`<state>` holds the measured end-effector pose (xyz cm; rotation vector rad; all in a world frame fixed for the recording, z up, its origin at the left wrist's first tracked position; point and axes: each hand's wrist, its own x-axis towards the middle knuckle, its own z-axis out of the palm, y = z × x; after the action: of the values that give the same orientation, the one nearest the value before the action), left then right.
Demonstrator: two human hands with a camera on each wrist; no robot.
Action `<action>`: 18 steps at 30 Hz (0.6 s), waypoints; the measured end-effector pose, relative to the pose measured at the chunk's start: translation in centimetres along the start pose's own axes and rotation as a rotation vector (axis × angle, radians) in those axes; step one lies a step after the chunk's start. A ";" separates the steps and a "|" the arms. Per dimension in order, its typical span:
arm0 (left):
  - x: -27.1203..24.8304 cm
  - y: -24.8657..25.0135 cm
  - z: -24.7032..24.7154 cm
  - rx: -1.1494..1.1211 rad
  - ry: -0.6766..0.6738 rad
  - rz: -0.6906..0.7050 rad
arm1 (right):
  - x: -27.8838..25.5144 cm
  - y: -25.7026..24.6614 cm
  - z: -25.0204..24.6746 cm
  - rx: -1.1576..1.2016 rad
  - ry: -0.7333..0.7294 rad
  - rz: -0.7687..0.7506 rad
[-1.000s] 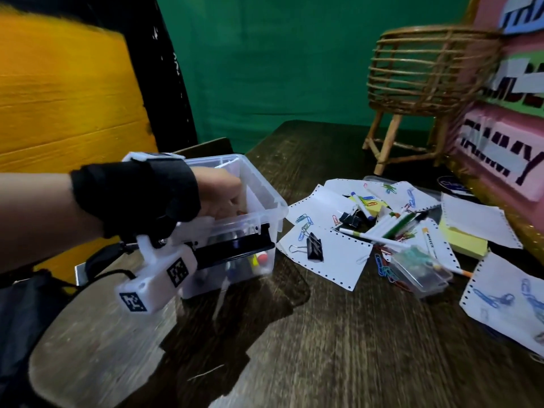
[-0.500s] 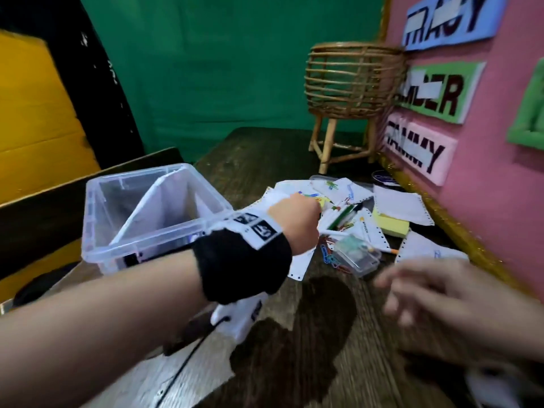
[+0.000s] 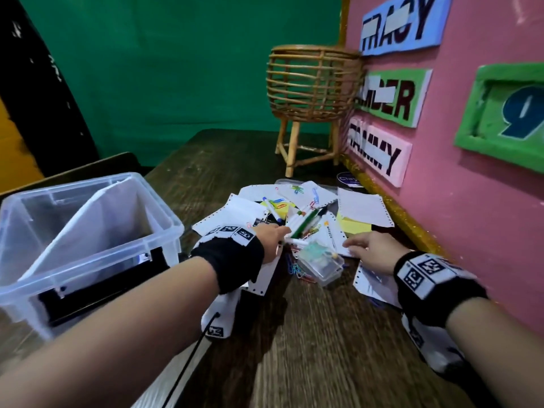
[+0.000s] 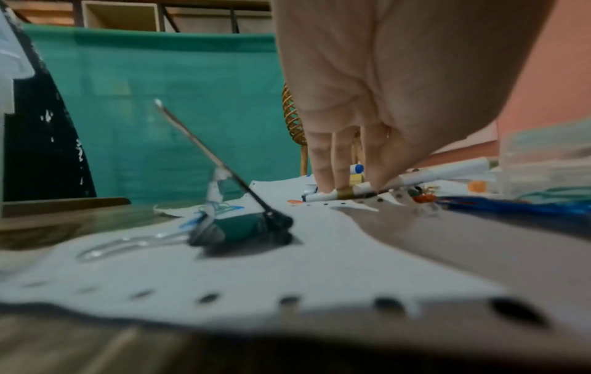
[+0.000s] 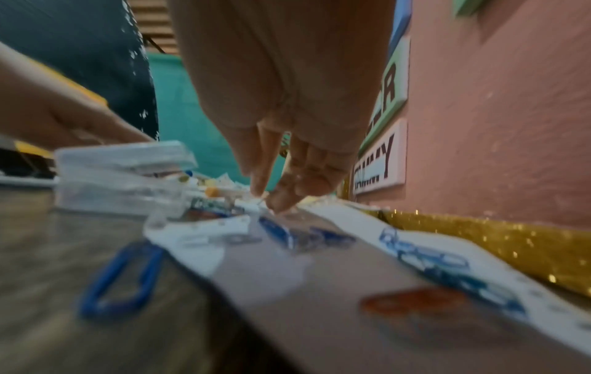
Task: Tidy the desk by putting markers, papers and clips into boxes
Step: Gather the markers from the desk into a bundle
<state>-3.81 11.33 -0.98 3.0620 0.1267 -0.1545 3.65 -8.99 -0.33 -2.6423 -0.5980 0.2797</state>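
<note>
Our left hand [image 4: 377,83] pinches a white marker [image 4: 393,183] lying on the paper [image 4: 288,265]; our right hand [image 5: 288,101], fingers extended, touches another sheet [image 5: 367,265] nearby.

surface: dark wooden desk [image 3: 309,334] | on it: clear bin [image 3: 88,237], papers [image 3: 244,213], small clear box [image 3: 322,265], wicker basket [image 3: 312,89]

We see both forearms reaching forward, bare, each wrist wrapped in a black band carrying white marker-tagged camera mounts. Left hand [image 3: 272,241] low, palm down, fingers [image 4: 323,164] extended downward, fingertips and thumb closing on something thin in front of it. Right hand [image 3: 372,256] to its right, well apart, palm down, fingers [image 5: 288,187] nearly straight and angled down, tips touching the surface beneath. The right wrist view is blurred.
</note>
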 end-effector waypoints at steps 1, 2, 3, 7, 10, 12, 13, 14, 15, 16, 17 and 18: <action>0.4 -0.1 -0.1 -0.008 0.008 0.010 | 0.2 -0.1 0.0 0.002 -0.016 -0.008; 0.7 -0.2 -0.2 -0.023 0.015 0.012 | 0.3 -0.3 0.2 0.011 -0.033 -0.023; 1.1 -0.3 -0.3 -0.036 0.023 0.014 | 0.4 -0.4 0.4 0.039 -0.054 -0.029; 1.6 -0.3 -0.5 -0.018 0.090 -0.028 | 0.9 -0.7 1.0 0.139 -0.141 0.001; 1.4 -0.2 -0.6 0.021 0.140 -0.070 | 0.9 -1.0 1.0 0.070 -0.108 -0.028; 1.1 -0.1 -0.8 0.044 0.194 -0.088 | 0.8 -1.3 1.1 0.025 -0.094 -0.033; 1.1 0.0 -0.8 0.039 0.219 -0.091 | 0.8 -1.5 1.2 0.004 -0.087 -0.030; 1.0 0.1 -0.9 0.018 0.239 -0.090 | 0.8 -1.7 1.2 -0.024 -0.078 -0.030; 1.0 0.3 -0.9 -0.013 0.255 -0.082 | 0.8 -1.8 1.3 -0.053 -0.071 -0.031; 0.9 0.4 -1.0 -0.047 0.268 -0.070 | 0.8 -2.0 1.4 -0.087 -0.067 -0.034; 0.9 0.4 -1.1 -0.080 0.283 -0.053 | 0.8 -2.1 1.4 -0.122 -0.063 -0.036; 0.9 0.4 -1.2 -0.107 0.290 -0.028 | 0.8 -2.3 1.5 -0.144 -0.057 -0.036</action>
<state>-2.75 11.06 0.13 2.9568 0.1869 0.2871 3.11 -6.25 -0.73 -2.7656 -0.7087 0.3135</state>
